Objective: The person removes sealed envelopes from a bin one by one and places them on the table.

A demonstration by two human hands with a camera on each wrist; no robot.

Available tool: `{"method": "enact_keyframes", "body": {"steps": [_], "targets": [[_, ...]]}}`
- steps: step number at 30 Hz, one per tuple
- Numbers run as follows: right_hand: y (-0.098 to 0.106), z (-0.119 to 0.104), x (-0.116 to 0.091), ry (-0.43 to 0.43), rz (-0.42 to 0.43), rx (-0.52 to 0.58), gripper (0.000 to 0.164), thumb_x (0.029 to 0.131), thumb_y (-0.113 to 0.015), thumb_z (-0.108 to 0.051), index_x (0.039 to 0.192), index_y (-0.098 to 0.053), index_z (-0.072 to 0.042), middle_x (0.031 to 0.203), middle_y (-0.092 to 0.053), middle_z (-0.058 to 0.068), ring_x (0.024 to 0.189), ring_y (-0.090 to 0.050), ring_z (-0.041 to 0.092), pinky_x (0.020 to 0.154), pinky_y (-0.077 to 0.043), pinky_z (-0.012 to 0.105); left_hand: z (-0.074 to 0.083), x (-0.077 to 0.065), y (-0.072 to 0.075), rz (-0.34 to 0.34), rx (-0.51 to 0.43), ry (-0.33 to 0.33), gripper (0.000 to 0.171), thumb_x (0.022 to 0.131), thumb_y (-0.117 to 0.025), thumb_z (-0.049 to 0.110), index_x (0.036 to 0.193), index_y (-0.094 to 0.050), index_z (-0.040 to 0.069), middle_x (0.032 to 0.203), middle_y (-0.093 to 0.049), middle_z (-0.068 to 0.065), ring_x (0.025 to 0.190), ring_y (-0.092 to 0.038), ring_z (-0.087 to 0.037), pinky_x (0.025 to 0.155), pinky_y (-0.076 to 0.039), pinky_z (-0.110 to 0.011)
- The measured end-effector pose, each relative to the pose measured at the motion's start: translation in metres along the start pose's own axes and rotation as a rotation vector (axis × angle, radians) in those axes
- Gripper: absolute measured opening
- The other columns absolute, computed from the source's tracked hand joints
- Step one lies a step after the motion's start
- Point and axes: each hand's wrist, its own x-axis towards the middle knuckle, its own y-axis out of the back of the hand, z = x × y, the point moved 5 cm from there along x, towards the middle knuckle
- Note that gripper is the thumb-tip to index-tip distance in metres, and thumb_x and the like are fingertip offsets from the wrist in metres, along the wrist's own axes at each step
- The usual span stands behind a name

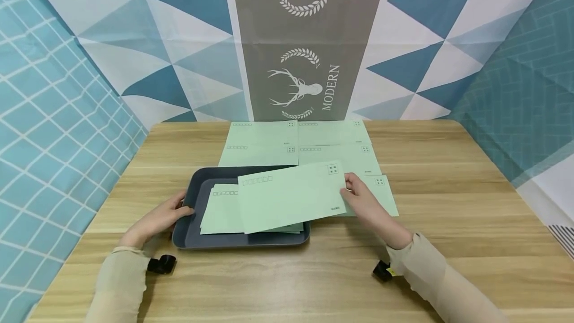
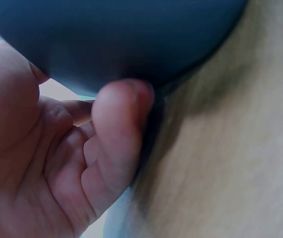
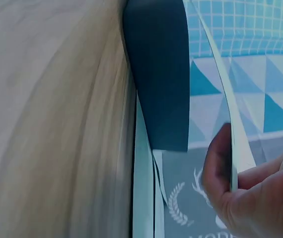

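My left hand [image 1: 159, 219] grips the left end of a dark grey tray [image 1: 242, 243], with the thumb over its rim and the fingers curled against the outside, as the left wrist view shows. Inside the tray lies a small stack of pale green envelopes [image 1: 224, 213]. My right hand [image 1: 363, 203] pinches one green envelope [image 1: 291, 196] by its right edge between thumb and fingers. That envelope is tilted, its left part over the stack. In the right wrist view the held envelope [image 3: 226, 84] stands off the tray's wall [image 3: 159, 74].
Behind and right of the tray, several green envelopes [image 1: 260, 153] lie side by side in rows on the wooden table [image 1: 430, 163]. One envelope [image 1: 381, 196] is partly hidden by the right hand. A patterned cloth [image 1: 296, 64] hangs behind the table's far edge.
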Motion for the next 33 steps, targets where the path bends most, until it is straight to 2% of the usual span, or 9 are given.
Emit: {"method": "enact_keyframes", "body": {"steps": [4, 7, 13, 17, 21, 26, 33], "targets": [[0.011, 0.005, -0.006, -0.016, 0.032, 0.015, 0.030, 0.095, -0.027, 0.001, 0.124, -0.031, 0.010, 0.116, -0.048, 0.024, 0.091, -0.053, 0.007, 0.077, -0.043, 0.018, -0.001, 0.000, 0.001, -0.004, -0.008, 0.000, 0.063, 0.094, -0.045, 0.020, 0.145, -0.011, 0.003, 0.137, -0.030, -0.033, 0.096, -0.058, -0.025, 0.070, -0.051, -0.034], [0.019, 0.007, -0.012, -0.024, 0.050, -0.016, 0.029, 0.095, -0.027, 0.001, 0.121, -0.031, 0.011, 0.116, -0.045, 0.024, 0.090, -0.050, 0.009, 0.076, -0.042, 0.019, -0.001, 0.002, 0.001, -0.013, -0.016, -0.008, 0.063, 0.095, -0.044, 0.020, 0.145, -0.010, 0.003, 0.135, -0.033, -0.033, 0.094, -0.059, -0.025, 0.069, -0.052, -0.034], [0.030, 0.010, -0.023, -0.044, 0.071, -0.095, 0.019, 0.096, -0.029, -0.001, 0.111, -0.034, 0.010, 0.110, -0.045, 0.021, 0.089, -0.045, 0.014, 0.074, -0.040, 0.021, 0.000, 0.002, 0.002, -0.005, 0.002, -0.015, 0.064, 0.095, -0.045, 0.022, 0.145, -0.011, 0.003, 0.137, -0.030, -0.033, 0.095, -0.058, -0.024, 0.068, -0.051, -0.033], [0.033, 0.013, -0.030, -0.048, 0.052, -0.107, 0.009, 0.097, -0.031, -0.004, 0.097, -0.033, 0.005, 0.098, -0.044, 0.016, 0.086, -0.043, 0.018, 0.070, -0.038, 0.022, -0.001, 0.001, 0.001, -0.004, -0.012, -0.016, 0.063, 0.094, -0.046, 0.021, 0.144, -0.012, 0.002, 0.136, -0.032, -0.033, 0.094, -0.059, -0.024, 0.068, -0.052, -0.033], [0.035, 0.018, -0.035, -0.040, 0.037, -0.120, 0.010, 0.097, -0.031, -0.003, 0.088, -0.028, 0.001, 0.091, -0.041, 0.013, 0.083, -0.042, 0.018, 0.068, -0.035, 0.023, -0.003, 0.000, 0.000, -0.009, -0.013, -0.005, 0.065, 0.094, -0.046, 0.021, 0.145, -0.010, 0.001, 0.135, -0.033, -0.033, 0.093, -0.059, -0.023, 0.068, -0.052, -0.033], [0.042, 0.023, -0.042, -0.045, 0.055, -0.134, 0.008, 0.097, -0.030, -0.002, 0.095, -0.031, 0.005, 0.096, -0.043, 0.016, 0.084, -0.043, 0.018, 0.070, -0.037, 0.023, -0.003, 0.000, 0.000, -0.003, -0.014, -0.005, 0.063, 0.094, -0.046, 0.021, 0.144, -0.012, 0.002, 0.134, -0.034, -0.033, 0.092, -0.059, -0.023, 0.068, -0.052, -0.033], [0.058, 0.033, -0.061, -0.114, 0.109, -0.201, 0.025, 0.097, -0.029, -0.001, 0.119, -0.032, 0.011, 0.109, -0.044, 0.021, 0.093, -0.043, 0.017, 0.074, -0.039, 0.020, -0.003, 0.001, 0.001, -0.005, -0.006, -0.001, 0.063, 0.094, -0.046, 0.022, 0.144, -0.013, 0.002, 0.130, -0.040, -0.031, 0.090, -0.059, -0.020, 0.067, -0.051, -0.033]]}}
